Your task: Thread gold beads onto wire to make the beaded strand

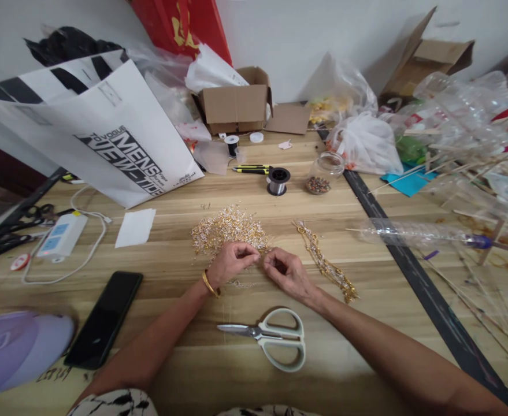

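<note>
My left hand is closed in a pinch at the front edge of a pile of small gold and silvery pieces. Close to its right, my right hand pinches too, with the fingertips of both hands almost meeting. Whatever lies between the fingertips is too small to make out. A short silvery chain lies on the table just below the left hand. Right of the hands rests a bundle of gold and silver chains. Scissors with pale handles lie slightly spread in front of me.
Behind the pile are a wire spool, a yellow-black cutter and a glass jar of beads. A phone and a power strip lie left. Plastic bottles and sticks crowd the right; a white paper bag stands back left.
</note>
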A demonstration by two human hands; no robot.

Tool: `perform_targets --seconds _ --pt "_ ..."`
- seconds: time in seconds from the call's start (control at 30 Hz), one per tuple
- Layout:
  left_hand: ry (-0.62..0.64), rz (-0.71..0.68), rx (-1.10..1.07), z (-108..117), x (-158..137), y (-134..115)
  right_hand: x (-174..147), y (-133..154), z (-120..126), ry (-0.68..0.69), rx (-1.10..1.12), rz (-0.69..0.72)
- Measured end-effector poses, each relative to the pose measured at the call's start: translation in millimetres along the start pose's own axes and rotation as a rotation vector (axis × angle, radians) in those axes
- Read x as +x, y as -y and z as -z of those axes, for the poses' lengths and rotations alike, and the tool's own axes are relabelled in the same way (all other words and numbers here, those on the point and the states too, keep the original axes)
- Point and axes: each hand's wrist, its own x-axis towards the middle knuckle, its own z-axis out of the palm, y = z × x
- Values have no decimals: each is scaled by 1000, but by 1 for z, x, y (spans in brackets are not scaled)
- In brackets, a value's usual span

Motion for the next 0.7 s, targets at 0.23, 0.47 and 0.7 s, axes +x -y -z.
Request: perform_targets --seconds 0.23,0.47,0.7 --pt "1 -14 8 0 0 2 1 1 1 4 -8 16" --pt "6 -26 6 0 0 3 1 2 0 0 -8 3" --pt "16 -38 10 0 0 4 1 0 0 -7 -14 2"
